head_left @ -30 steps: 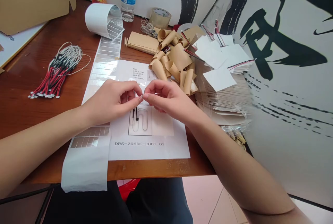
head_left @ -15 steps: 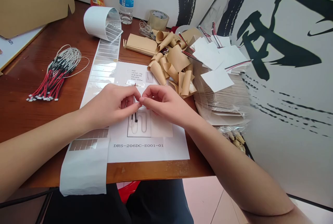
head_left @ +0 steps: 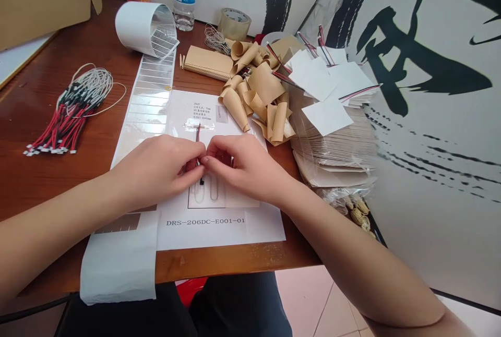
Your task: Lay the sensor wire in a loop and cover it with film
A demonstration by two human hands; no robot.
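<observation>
The left hand point(head_left: 164, 162) and right hand point(head_left: 248, 170) met fingertip to fingertip, thumb and forefinger of each drawn together at the wire; I could not tell what they clamped. The table point(head_left: 23, 118) carried everything. A long strip point(head_left: 121, 264) ran under the left arm and over the edge, probably so its clear pieces lay within reach. The sheet point(head_left: 260, 227) lay square before the person, likely a flat backing for the wire. The brown curls point(head_left: 266, 84) and the bundle point(head_left: 74, 110) sat aside, apparently leaving elbow room.

The table was glossy reddish wood, the strip thin and limp, the sheet smooth, the curls matte and rolled. The bundle had looped white strands and red leads; the wire point(head_left: 198, 139), slim, red and dark, lay over the sheet.
</observation>
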